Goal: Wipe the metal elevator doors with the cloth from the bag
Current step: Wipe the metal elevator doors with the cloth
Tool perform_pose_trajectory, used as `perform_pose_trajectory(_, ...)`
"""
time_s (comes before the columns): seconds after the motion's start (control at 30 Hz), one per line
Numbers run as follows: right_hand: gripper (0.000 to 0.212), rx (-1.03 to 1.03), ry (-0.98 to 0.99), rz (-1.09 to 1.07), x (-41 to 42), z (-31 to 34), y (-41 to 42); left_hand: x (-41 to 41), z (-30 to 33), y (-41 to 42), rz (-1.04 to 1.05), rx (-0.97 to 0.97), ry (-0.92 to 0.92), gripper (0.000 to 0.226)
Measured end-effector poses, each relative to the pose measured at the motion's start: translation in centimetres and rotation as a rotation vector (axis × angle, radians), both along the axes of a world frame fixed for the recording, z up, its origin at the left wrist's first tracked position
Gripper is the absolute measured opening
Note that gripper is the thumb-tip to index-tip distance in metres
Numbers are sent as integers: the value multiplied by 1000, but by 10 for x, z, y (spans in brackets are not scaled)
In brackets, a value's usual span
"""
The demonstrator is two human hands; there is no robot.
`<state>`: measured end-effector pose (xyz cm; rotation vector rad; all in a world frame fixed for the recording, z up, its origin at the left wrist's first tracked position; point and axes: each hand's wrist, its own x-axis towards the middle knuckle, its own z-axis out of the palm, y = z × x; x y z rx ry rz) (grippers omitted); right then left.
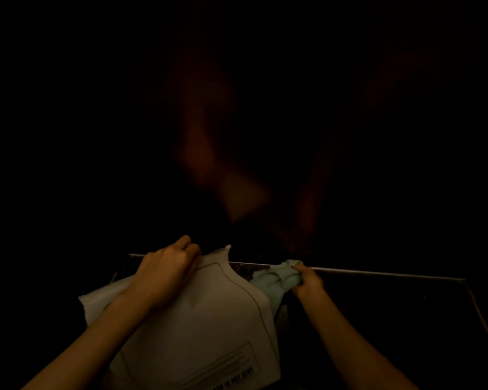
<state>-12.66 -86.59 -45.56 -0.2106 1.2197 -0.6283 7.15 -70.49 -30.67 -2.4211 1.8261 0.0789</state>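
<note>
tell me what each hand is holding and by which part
The left hand grips the white printed bag at its top edge; the right hand pinches the bunched pale green cloth at its end.

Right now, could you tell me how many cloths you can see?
1: a pale green cloth, gripped by the right hand beside the white bag that the left hand holds. The bag may hide more.

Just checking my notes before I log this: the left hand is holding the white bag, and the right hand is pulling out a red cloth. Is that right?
Not quite: the cloth is pale blue-green, not red. The head view shows the right hand gripping it beside the white bag, while the left hand holds the bag near its top edge.
</note>
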Motion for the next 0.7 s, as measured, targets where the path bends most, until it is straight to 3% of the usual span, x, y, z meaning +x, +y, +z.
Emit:
perform_pose_trajectory(0.13, 19, -1, 46, 111, 2, 8, -2, 1, -2, -1, -3, -8, 3, 31)
perform_pose_trajectory(0.23, 18, 64, -18, 60, 8, 10, -5, 5, -2, 0, -13, -37, 13, 32)
perform_pose_trajectory(0.37, 38, -5, -18, -9, 5, 42, -18, 9, 1, 1, -8, -101, 29, 30)
perform_pose_trajectory(0.53, 26, -125, -59, -90, 0, 92, -13, 8, 20, -2, -79, -251, 30, 21)
perform_pose_trajectory(0.7, 40, -89, -22, -88, 5, 124, -9, 7, 45, 0, -146, -306, -22, 13)
